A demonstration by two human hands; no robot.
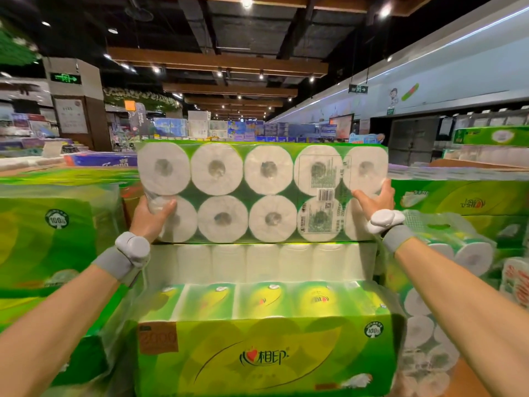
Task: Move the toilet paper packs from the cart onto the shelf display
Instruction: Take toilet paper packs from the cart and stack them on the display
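Note:
A green-wrapped toilet paper pack (246, 193) stands upright in front of me, its round roll ends facing me in two rows. My left hand (153, 214) grips its lower left corner and my right hand (375, 200) grips its right edge. The pack rests on or just above another pack (257, 262) lying flat beneath it. Below that lies a pack with a green and yellow printed front (263, 356). Both wrists wear grey bands with white devices.
Stacked green packs (51, 239) fill the left side. More packs (461, 207) and rolls (423, 333) pile up on the right. Behind the held pack are store aisles with blue and purple goods (229, 128) and a brown pillar (77, 110).

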